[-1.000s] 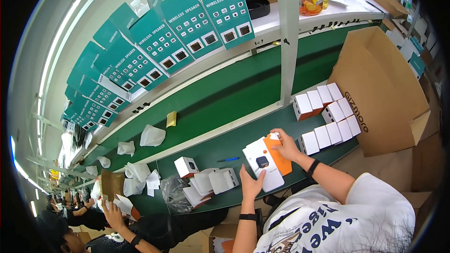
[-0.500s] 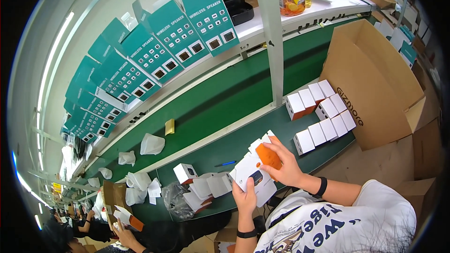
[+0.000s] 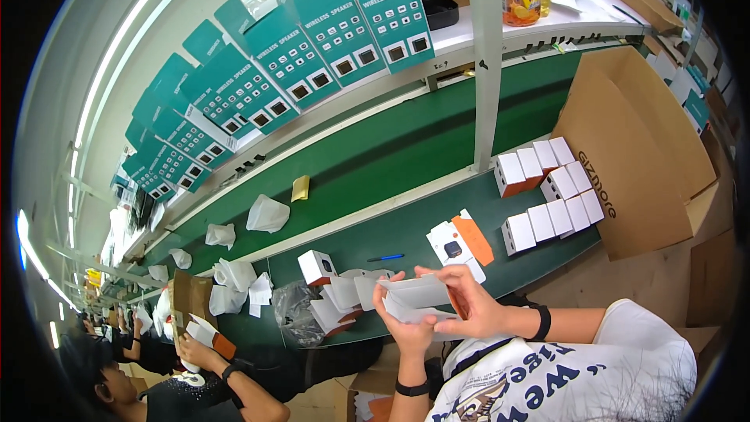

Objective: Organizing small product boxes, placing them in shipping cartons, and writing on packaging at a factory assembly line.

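Observation:
A small white carton [image 3: 422, 294], with some orange on its right side, is opened out into a box shape between my two hands. My left hand [image 3: 406, 330] wraps its left end and underside. On the other end, my right hand [image 3: 474, 306] grips the carton with fingers bent over the orange edge. Just beyond them a flat white-and-orange carton [image 3: 453, 248] lies on the green table, a dark product picture on its face. Left of my hands, several opened white cartons [image 3: 342, 292] stand together, close to a closed-looking white box [image 3: 316, 266].
Small white boxes [image 3: 548, 217] stand in rows at right, beside a large brown carton [image 3: 625, 164]. A blue pen [image 3: 386, 257] and a clear plastic bag [image 3: 297, 316] lie on the table. White pouches [image 3: 268, 213] rest on the green belt [image 3: 351, 164]. Teal boxes [image 3: 336, 27] line the shelf. A co-worker [image 3: 195, 387] holds a carton at left.
The flat carton in my hands is now on the table beyond them. Another carton is opened between my hands, lower and nearer me. The whole view has shifted slightly.

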Demonstrator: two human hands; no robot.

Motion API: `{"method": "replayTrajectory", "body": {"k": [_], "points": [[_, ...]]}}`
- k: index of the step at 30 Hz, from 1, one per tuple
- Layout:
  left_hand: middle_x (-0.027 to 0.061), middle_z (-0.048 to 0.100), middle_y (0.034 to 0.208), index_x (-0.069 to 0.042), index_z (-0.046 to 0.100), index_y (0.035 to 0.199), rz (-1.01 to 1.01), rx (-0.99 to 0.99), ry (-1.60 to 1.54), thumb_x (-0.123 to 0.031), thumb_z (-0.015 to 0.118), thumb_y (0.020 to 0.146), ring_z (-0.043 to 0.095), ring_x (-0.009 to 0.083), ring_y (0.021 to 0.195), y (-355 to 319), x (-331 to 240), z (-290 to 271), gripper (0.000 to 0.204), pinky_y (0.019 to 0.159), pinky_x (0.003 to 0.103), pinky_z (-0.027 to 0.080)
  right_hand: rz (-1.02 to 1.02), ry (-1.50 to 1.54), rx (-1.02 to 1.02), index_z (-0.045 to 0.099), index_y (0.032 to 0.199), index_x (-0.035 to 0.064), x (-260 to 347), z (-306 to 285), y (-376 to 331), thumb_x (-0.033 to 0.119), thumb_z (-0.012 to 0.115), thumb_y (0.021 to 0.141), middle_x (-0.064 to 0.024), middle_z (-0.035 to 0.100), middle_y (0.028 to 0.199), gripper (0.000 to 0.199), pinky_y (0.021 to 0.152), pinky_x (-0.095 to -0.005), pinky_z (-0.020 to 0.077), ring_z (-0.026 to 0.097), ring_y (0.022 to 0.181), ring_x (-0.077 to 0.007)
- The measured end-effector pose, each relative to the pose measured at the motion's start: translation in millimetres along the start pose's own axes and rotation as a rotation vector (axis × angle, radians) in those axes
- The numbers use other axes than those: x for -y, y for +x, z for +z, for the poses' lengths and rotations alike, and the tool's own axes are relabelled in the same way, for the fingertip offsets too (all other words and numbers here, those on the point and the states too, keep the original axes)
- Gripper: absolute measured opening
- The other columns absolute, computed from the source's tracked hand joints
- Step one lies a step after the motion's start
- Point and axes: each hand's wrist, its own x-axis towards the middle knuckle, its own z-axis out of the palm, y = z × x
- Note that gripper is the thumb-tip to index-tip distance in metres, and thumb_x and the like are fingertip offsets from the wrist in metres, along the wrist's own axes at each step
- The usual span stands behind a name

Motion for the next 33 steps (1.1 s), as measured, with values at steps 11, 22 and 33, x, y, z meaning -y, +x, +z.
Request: {"method": "replayTrajectory", "body": {"k": [11,22,33], "points": [[0.0254,0.057,0.132,-0.01,0.042,0.113,0.071,0.004,0.046,-0.03,0.094,0.077,0.059,0.0294,0.122,-5,-28,4,0.066,0.103,0.042,0.049,0.045,-0.107,0.048,0.054,0.111,0.0079,9,-21,10,0.01,0.085,0.083,-0.0235,0.047,0.152,0.042,0.112,-0.0401,0.0394,0.047,0.138,-0.0246],[0.0196,0.068,0.116,-0.007,0.044,0.085,-0.007,-0.17,0.208,-0.014,0.083,0.076,0.064,0.024,0.102,-2,-48,12,0.04,0.092,0.038,0.051,-0.305,-0.389,0.016,0.037,0.143,0.0129,-14,-7,0,0.016,0.087,0.083,-0.0254,0.03,0.16,0.078,0.117,-0.047,0.039,0.047,0.141,-0.0348],[0.0236,0.06,0.129,-0.003,0.05,0.097,0.019,-0.089,0.206,-0.024,0.084,0.081,0.066,0.0298,0.104,0,-51,13,0.042,0.092,0.04,0.053,-0.065,-0.537,0.038,0.059,0.107,0.0066,14,-2,3,0.023,0.085,0.085,-0.0236,0.055,0.144,0.038,0.103,-0.0412,0.0483,0.06,0.126,-0.0331]]}}
